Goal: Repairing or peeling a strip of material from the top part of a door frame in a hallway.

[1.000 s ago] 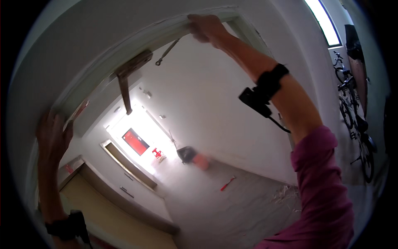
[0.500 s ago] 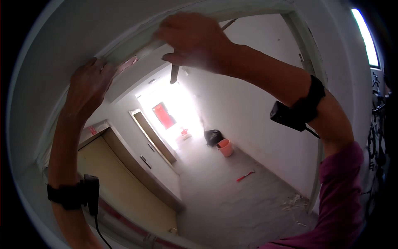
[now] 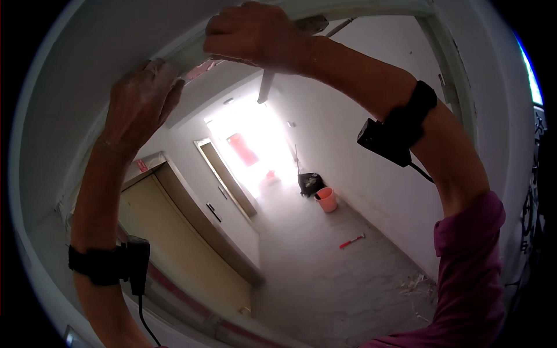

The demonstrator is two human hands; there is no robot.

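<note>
Both hands are raised to the top of a pale greenish door frame (image 3: pixel 194 53). My left hand (image 3: pixel 141 107) lies against its left part, fingers bent and bunched at the edge, the thumb alongside; the fingertips are partly hidden. Further right and higher, my right hand (image 3: pixel 258 37) is closed at the frame, fingers curled together; what they hold, if anything, is hidden. A ragged pinkish strip (image 3: pixel 200 69) runs along the frame's lower edge between the hands, its right end reaching the right hand. Each forearm wears a black strapped device.
Beyond the opening runs a corridor with a grey floor (image 3: pixel 296 261). An orange bucket (image 3: pixel 327 201) stands beside a black bag (image 3: pixel 310 184) along the right wall. A red-handled tool (image 3: pixel 351 241) and pale scraps (image 3: pixel 419 284) lie on the floor. A beige door (image 3: pixel 174 226) is at left.
My right hand has moved left along the frame toward my left hand; its thumb, sticking out before, is now tucked in. The whole view has shifted slightly.
</note>
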